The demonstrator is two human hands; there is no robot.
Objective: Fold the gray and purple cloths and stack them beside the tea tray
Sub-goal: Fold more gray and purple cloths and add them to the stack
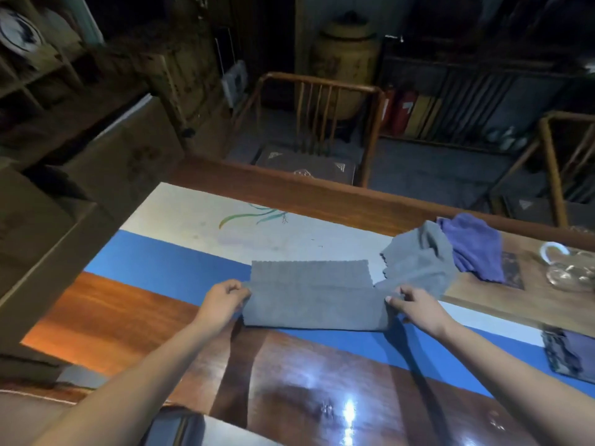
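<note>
Left hand: my left hand (225, 299) pinches the left edge of the gray cloth (310, 296), thumb and fingers closed on the fabric.
Right hand: my right hand (415, 305) pinches the right edge of the same cloth, fingertips pressed together on a fold.
Gray cloth: stretched flat between my two hands on the counter (122, 317), lying across the blue stripe of the runner (167, 262); its near part is doubled over, and its far edge, scalloped, lies beyond my hands.
Second gray cloth: a crumpled gray cloth (418, 255) lies just beyond my right hand, touching the corner of the cloth I hold.
Purple cloth: the purple cloth (473, 246) lies bunched to the right of the crumpled gray one and touching it, farther from my right hand, partly on the tea tray (502, 297).
Tea tray: a wooden tray to the right of my right hand, carrying glassware (566, 268) at its far right end.
Dark cloth: a dark folded cloth (566, 355) lies on the runner, to the right of my right forearm.
Chair: a wooden chair (318, 130) stands beyond the counter's far edge, ahead of my hands.
</note>
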